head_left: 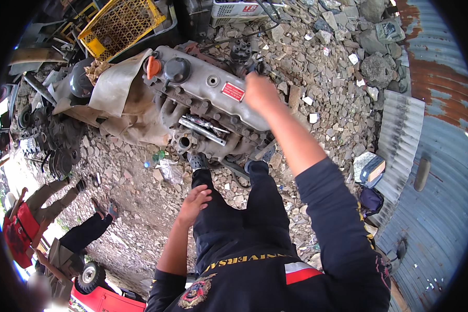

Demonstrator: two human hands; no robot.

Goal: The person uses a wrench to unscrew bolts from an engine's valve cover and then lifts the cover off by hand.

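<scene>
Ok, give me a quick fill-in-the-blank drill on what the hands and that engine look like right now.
1. The right hand reaches to the far end of the grey metal engine lying on ____ ground.
2. The left hand rests on the person's own ____.
3. The small cap on the engine's top cover is ____ in colour.
4. The plastic crate beyond the engine is ____.

Missing words: gravel; thigh; orange; yellow

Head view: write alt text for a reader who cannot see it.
A person's right hand reaches to the far end of a grey car engine lying on gravel. The left hand rests on the thigh. A yellow crate sits behind.
</scene>
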